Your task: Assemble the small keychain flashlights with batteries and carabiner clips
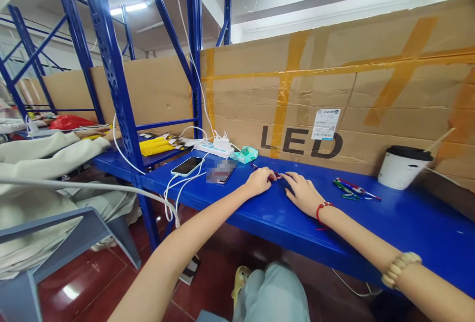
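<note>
My left hand is closed over a thin dark red pen on the blue shelf table. One end of it pokes out past the knuckles, and the rest is hidden under the fingers. Close by on the right, my right hand lies low over the tabletop with its fingers stretched out and its thumb apart. Its fingertips reach the pen's right end. Farther right lies a small group of coloured pens, green, blue and red among them.
Left of my hands lie a phone, a partly blurred second phone and white cables. Behind them are a power strip and a teal packet. A lidded paper cup stands at right, before a cardboard wall. Another person sits left.
</note>
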### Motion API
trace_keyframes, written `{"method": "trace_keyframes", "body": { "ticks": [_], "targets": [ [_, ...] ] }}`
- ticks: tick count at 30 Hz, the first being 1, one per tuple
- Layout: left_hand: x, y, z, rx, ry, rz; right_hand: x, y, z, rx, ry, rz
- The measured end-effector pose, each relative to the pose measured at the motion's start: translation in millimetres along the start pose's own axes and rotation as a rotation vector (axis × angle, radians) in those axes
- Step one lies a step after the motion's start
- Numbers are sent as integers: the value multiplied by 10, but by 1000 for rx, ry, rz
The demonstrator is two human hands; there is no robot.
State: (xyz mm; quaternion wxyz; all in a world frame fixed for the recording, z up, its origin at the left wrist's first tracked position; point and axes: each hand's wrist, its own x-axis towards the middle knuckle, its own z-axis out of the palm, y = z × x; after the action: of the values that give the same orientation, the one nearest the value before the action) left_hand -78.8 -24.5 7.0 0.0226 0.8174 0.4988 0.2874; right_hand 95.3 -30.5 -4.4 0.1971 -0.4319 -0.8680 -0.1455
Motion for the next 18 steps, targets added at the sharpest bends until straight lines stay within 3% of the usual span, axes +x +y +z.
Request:
{"method": "trace_keyframes", "body": {
  "ticks": [8, 13, 18],
  "targets": [
    [308, 50, 269, -258, -47, 47, 82, 232, -15, -45, -89, -178],
    [458, 126, 391, -308, -106, 20, 79, 529, -10, -4, -58, -173],
    [619, 247, 417, -198, -161, 30, 100, 764, 19, 119, -129, -86]
  ]
}}
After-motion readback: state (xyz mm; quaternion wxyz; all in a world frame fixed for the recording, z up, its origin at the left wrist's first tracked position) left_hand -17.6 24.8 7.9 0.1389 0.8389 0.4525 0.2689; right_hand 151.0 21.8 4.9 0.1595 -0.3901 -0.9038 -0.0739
